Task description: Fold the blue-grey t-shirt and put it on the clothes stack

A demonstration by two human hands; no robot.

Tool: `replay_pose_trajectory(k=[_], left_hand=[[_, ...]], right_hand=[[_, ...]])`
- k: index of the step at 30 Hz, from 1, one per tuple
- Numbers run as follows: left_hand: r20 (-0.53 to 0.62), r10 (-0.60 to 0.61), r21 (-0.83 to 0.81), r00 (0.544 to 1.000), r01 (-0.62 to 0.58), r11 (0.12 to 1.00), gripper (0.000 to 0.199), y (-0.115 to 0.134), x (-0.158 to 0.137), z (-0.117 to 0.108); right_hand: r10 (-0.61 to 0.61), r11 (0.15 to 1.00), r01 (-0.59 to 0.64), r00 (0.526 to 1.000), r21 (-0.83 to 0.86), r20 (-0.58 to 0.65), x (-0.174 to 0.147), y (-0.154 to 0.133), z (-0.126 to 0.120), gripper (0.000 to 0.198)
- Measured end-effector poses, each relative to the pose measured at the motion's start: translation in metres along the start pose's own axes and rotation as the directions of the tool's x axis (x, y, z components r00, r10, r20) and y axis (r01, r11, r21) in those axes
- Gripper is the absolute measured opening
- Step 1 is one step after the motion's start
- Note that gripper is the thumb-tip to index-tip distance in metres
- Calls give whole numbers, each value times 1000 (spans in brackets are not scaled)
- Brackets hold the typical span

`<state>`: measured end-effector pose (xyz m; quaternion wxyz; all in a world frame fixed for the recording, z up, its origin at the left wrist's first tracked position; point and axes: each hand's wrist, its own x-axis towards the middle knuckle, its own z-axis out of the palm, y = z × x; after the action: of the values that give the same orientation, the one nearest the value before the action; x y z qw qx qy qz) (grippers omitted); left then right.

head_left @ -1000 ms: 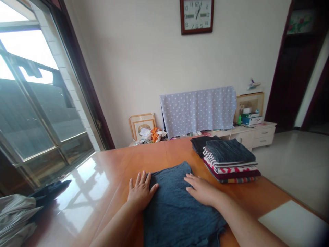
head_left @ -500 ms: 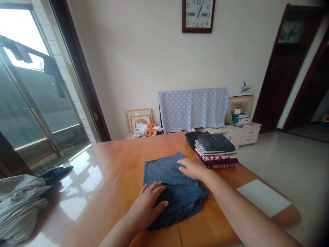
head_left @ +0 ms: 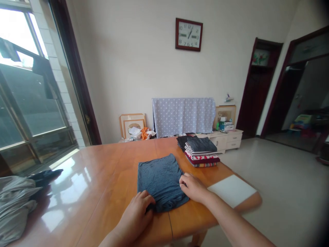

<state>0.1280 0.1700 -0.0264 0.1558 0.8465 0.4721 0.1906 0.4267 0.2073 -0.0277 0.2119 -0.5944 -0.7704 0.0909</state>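
A dark blue folded garment lies on the wooden table in front of me, its surface slightly wrinkled. At its near left corner, my left hand is closed, with the cloth's edge between thumb and fingers. My right hand has its fingers curled at the garment's right edge and seems to pinch the cloth there; the fingertips are partly hidden. Beyond the right hand stands a stack of folded clothes with dark, striped, red-patterned and maroon layers.
A grey heap of clothing lies at the table's left, with a dark piece beside it. A white sheet covers part of the table's right corner. Behind the table is a low cabinet and a polka-dot cloth.
My right hand has slid from the garment's top toward me to its right edge and curled. My left hand has closed at the near corner. The view has tilted up and turned right.
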Motion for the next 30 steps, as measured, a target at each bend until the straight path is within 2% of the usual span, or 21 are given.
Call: replay_pose_trajectory(k=[6, 10, 13, 19, 25, 30], left_hand=[[-27, -16, 70, 1000, 18, 997, 30, -9, 1, -2], [-44, -2, 87, 999, 5, 996, 24, -6, -7, -4], [-89, 3, 80, 996, 4, 997, 24, -1, -15, -2], [-86, -16, 42, 996, 19, 999, 25, 1, -24, 2], [-128, 1, 100, 992, 12, 995, 22, 2, -22, 8], [-179, 17, 72, 984, -4, 997, 19, 2, -26, 12]], right_hand=[[-27, 999, 29, 997, 23, -69, -20, -9, -4, 15], [-23, 999, 25, 998, 33, -54, -33, -17, -8, 19], [7, 998, -1, 996, 63, -90, -41, -18, -7, 22], [12, 998, -3, 991, 70, -133, -50, -7, 11, 23], [-6, 996, 23, 979, 81, -203, -51, 2, 26, 22], [22, 984, 31, 956, 175, -293, -49, 12, 32, 25]])
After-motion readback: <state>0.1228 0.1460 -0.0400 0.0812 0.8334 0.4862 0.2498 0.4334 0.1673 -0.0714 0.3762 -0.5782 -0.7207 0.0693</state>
